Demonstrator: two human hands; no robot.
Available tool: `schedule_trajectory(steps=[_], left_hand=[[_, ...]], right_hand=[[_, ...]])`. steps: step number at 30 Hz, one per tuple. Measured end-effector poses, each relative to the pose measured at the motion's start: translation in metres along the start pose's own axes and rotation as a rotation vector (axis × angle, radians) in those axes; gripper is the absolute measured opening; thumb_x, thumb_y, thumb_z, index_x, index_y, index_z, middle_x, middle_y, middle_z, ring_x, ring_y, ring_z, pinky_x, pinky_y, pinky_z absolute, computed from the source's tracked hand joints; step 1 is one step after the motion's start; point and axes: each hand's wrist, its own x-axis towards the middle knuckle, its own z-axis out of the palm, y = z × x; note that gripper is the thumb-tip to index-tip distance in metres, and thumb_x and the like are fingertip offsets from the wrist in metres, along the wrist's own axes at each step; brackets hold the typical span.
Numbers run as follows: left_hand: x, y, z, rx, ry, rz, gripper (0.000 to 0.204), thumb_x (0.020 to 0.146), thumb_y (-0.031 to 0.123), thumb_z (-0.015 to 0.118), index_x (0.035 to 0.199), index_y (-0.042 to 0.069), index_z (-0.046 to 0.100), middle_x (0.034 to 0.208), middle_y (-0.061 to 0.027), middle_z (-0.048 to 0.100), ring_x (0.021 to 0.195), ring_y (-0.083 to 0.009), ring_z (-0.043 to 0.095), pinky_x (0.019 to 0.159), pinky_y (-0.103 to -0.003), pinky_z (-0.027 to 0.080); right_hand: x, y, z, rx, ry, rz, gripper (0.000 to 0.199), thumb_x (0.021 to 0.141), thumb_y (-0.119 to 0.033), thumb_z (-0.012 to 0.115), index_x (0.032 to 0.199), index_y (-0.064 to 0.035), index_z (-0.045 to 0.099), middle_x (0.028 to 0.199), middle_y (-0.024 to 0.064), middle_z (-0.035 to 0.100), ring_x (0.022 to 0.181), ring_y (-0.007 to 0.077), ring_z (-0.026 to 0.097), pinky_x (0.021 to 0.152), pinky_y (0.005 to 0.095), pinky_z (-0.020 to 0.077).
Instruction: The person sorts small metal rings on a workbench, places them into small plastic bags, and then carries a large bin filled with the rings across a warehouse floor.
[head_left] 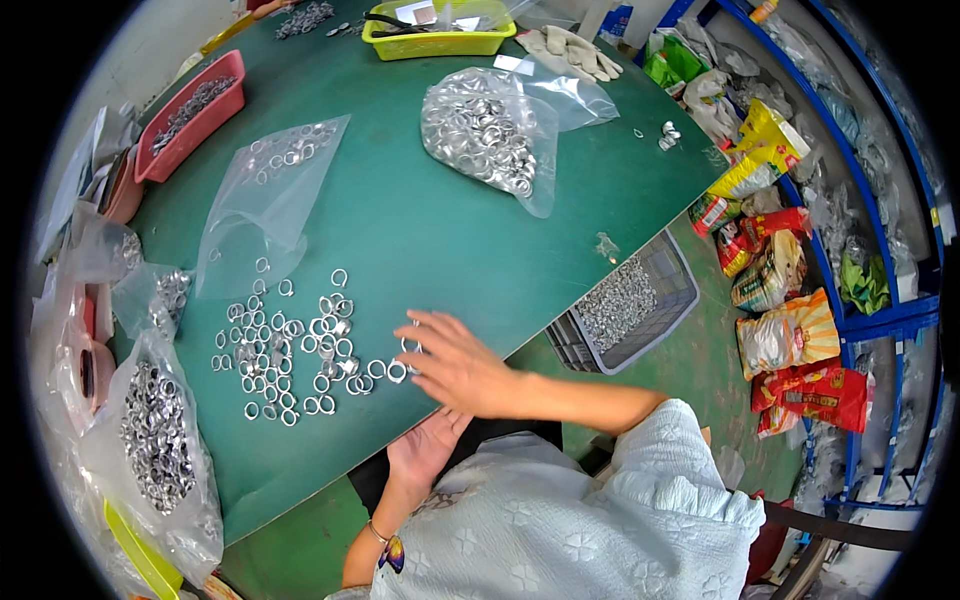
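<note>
A: Where did the metal rings [276,343] lie?

B: Loose on the worktop [380,220], under and left of the right hand's [465,370] fingers. These were parted; whether they gripped a ring could not be told. The left hand [428,447] lay palm up at the worktop's near edge, fingers loosely open, partly hidden.

A: Handling?

B: Presumably light, stiff and slippery, hardly fragile; best pinched across the band.

A: Room?

B: Bare worktop stretched beyond the right fingers toward the bag of rings [480,140].
</note>
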Motion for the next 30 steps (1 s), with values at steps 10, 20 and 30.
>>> schedule_trajectory(steps=[10,20,30], left_hand=[[-0.013,0.002,-0.001,0.08,0.001,-0.06,0.048,0.093,0.035,0.035,0.126,0.0,0.038,0.13,-0.0197,0.04,0.121,-0.0306,0.04,0.103,-0.044,0.032],[-0.039,0.01,-0.014,-0.152,0.026,0.05,0.043,0.093,0.039,0.036,0.118,0.007,0.048,0.117,-0.0124,0.054,0.109,-0.0276,0.052,0.095,-0.048,0.039],[-0.046,0.014,-0.023,-0.185,-0.047,0.034,0.053,0.091,0.045,0.036,0.121,0.003,0.046,0.12,-0.0178,0.052,0.109,-0.0335,0.052,0.094,-0.049,0.041]], right_hand=[[-0.04,-0.033,0.013,0.249,-0.135,-0.214,0.038,0.07,-0.012,0.066,0.106,-0.0029,0.058,0.123,0.0156,0.048,0.12,0.0362,0.04,0.097,0.052,0.0323],[0.021,-0.038,0.013,0.186,-0.312,-0.192,0.042,0.072,-0.017,0.067,0.11,-0.0031,0.055,0.129,0.0162,0.043,0.12,0.0376,0.04,0.098,0.0499,0.0329],[0.03,-0.028,0.01,0.264,-0.215,-0.289,0.026,0.069,-0.006,0.067,0.094,-0.0009,0.061,0.113,0.0144,0.055,0.109,0.0336,0.05,0.091,0.0431,0.0416]])
